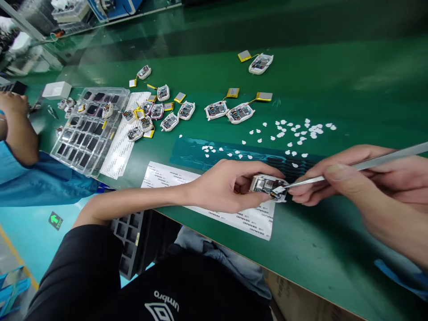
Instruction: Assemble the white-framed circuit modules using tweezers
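My left hand (230, 185) is closed around a small white device housing (267, 185) with its electronics exposed, gripping it between thumb and fingers. In my right hand (354, 178) is a pair of metal tweezers (374, 162), held like a pen. Their tip reaches into the housing, at a small white piece near its right end; whether the tip grips that piece I cannot tell. Behind my hands, several small white round stickers with tabs (299, 131) lie scattered on the green mat. Below my left hand is a white printed backing sheet (254, 225).
Several open housings (240, 113) with yellow-edged batteries (264, 96) wired to them lie farther back. A clear compartment tray (90, 129) stands at left on another printed sheet (122, 151). A co-worker's arm in a blue sleeve (43, 178) rests beside the tray. A dark strip (190, 151) lies behind my left hand.
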The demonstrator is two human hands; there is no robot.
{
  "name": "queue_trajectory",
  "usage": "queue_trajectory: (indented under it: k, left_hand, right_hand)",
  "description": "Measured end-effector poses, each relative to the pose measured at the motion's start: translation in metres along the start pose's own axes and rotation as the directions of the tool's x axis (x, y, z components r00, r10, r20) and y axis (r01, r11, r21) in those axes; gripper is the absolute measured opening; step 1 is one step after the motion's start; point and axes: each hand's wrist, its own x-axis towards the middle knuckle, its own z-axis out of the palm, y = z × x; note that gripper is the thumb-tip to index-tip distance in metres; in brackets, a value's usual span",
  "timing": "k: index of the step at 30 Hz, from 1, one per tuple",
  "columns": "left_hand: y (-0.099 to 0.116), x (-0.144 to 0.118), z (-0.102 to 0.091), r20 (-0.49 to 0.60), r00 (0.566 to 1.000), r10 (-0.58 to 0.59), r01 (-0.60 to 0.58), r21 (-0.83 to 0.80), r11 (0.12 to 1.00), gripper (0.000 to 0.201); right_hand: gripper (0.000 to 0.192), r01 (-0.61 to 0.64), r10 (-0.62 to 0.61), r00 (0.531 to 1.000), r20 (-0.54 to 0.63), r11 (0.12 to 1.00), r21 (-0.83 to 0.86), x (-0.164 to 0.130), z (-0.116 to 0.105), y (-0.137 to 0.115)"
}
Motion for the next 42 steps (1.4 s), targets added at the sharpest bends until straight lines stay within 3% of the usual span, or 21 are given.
queue_trajectory:
  k: [7,18,32,42]
  left_hand:
    - [0.004,-0.003,0.001,0.061,0.997,0.036,-0.04,0.058,0.998,0.032]
    - [0.012,-0.003,-0.001,0.122,0.992,-0.026,0.013,0.105,0.994,0.035]
    - [0.011,-0.004,0.001,0.109,0.994,0.011,-0.019,0.078,0.997,0.023]
    - [0.014,-0.004,0.002,0.093,0.996,0.003,-0.012,0.091,0.996,0.017]
  right_hand:
    - [0.042,-0.017,0.018,1.0,-0.025,1.0,0.025,-0.009,0.01,-0.009]
    - [0.042,0.148,-0.148,0.988,-0.036,0.989,0.009,-0.003,0.013,-0.007]
    - [0.032,0.205,-0.205,0.979,-0.008,0.977,0.055,-0.003,0.015,-0.006]
    - [0.039,0.194,-0.193,0.981,0.006,0.981,-0.018,-0.006,0.016,-0.006]
